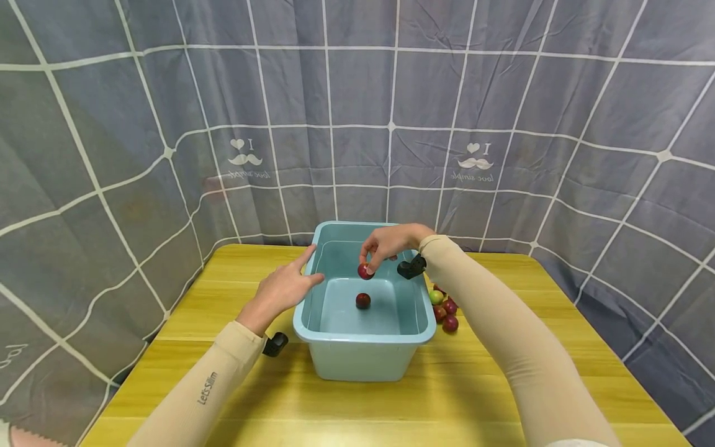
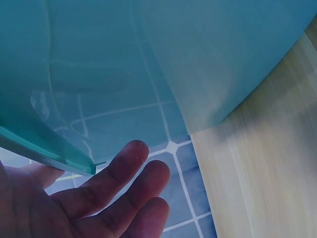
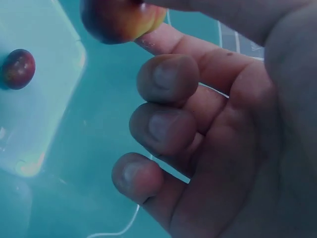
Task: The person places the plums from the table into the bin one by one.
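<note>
My right hand (image 1: 385, 242) is over the light blue plastic basin (image 1: 363, 338), pinching a dark red plum (image 1: 365, 271) between thumb and fingertips. In the right wrist view that plum (image 3: 116, 20) shows a yellow-orange patch, and the other fingers (image 3: 163, 129) curl beside it without holding anything. A second plum (image 1: 363, 301) lies on the basin floor. At the basin's left rim rests my left hand (image 1: 285, 287), its index finger and thumb extended. Seen from the left wrist, relaxed fingers (image 2: 131, 186) lie outside the translucent wall (image 2: 109, 74).
Several more plums (image 1: 450, 323) and a green fruit (image 1: 436, 297) lie on the wooden table (image 1: 223, 292) right of the basin, partly behind the right forearm. A grey curtain (image 1: 357, 93) with white grid lines hangs behind and at both sides.
</note>
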Demonstrator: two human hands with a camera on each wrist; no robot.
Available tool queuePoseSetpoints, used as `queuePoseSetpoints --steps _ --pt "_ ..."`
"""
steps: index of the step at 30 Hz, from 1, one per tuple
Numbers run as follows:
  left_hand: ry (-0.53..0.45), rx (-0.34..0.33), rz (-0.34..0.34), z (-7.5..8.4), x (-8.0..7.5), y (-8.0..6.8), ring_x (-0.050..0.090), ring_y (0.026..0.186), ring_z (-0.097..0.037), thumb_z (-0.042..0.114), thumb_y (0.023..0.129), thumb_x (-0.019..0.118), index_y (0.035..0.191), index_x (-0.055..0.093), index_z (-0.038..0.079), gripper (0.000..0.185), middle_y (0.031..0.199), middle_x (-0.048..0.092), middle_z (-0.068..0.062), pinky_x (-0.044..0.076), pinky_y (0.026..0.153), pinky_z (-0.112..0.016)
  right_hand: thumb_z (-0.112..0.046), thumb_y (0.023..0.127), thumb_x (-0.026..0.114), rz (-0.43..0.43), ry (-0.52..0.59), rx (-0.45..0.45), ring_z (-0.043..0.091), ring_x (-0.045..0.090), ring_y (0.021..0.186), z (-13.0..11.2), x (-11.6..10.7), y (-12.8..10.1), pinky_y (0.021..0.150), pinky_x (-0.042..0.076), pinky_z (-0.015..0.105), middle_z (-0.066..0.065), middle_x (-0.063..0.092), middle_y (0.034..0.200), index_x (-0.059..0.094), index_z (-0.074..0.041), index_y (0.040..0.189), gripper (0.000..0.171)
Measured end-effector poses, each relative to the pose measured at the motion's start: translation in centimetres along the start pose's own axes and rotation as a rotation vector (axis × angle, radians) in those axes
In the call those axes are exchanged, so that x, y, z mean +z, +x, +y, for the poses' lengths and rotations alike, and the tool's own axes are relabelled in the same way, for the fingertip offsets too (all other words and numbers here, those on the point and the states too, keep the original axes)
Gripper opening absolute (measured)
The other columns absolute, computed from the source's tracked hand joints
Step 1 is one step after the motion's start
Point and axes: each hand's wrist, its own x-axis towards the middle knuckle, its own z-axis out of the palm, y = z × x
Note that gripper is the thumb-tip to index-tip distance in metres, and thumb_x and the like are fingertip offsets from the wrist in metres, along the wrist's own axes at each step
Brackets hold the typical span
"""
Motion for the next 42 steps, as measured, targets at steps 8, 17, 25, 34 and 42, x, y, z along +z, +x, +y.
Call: queuePoseSetpoints --steps 8,17,25,34,42 --pt "0.001 0.003 -0.002 0.0 0.0 0.0 0.054 0.13 -0.045 0.058 0.095 0.05 0.162 0.013 0.04 0.079 0.154 0.047 -0.016 0.051 0.078 -0.051 -0.025 0.088 0.076 -0.054 0.006 0.053 0.01 0.039 0.061 0.1 0.6 0.9 0.056 0.035 0.025 -0.002 0.056 0.076 0.072 -0.016 0.108 0.022" --pt "0.0 0.004 -0.005 0.1 0.0 0.0 0.052 0.132 -0.045 0.058 0.095 0.05 0.162 0.013 0.04 0.079 0.155 0.046 -0.016 0.051 0.079 -0.052 -0.024 0.089 0.074 -0.083 -0.02 0.074 0.009 0.04 0.061 0.2 0.9 1.1 0.057 0.036 0.026 -0.005 0.058 0.074 0.072 -0.015 0.108 0.021" --pt "-0.002 0.012 -0.004 0.0 0.0 0.0 0.059 0.124 -0.043 0.057 0.095 0.05 0.162 0.013 0.038 0.079 0.153 0.049 -0.017 0.051 0.07 -0.045 -0.024 0.092 0.072 -0.036 -0.025 0.03 0.01 0.038 0.061 0.2 0.3 -0.6 0.058 0.034 0.025 -0.006 0.051 0.069 0.069 -0.015 0.113 0.023" --pt "0.008 0.009 -0.012 0.1 0.0 0.0 0.056 0.128 -0.045 0.058 0.094 0.05 0.162 0.012 0.04 0.08 0.155 0.046 -0.016 0.05 0.071 -0.046 -0.022 0.092 0.073 0.112 0.037 -0.046 0.019 0.046 0.072 1.2 0.0 -4.8 0.072 0.04 0.032 0.006 0.057 0.077 0.068 -0.013 0.118 0.027" --pt "0.007 0.017 -0.019 0.1 -0.1 0.0 0.057 0.126 -0.045 0.059 0.095 0.049 0.162 0.01 0.04 0.08 0.155 0.046 -0.017 0.049 0.068 -0.043 -0.022 0.093 0.071 0.282 0.088 -0.071 0.016 0.046 0.07 3.6 -0.1 -8.1 0.075 0.041 0.034 0.005 0.055 0.076 0.068 -0.014 0.119 0.028"
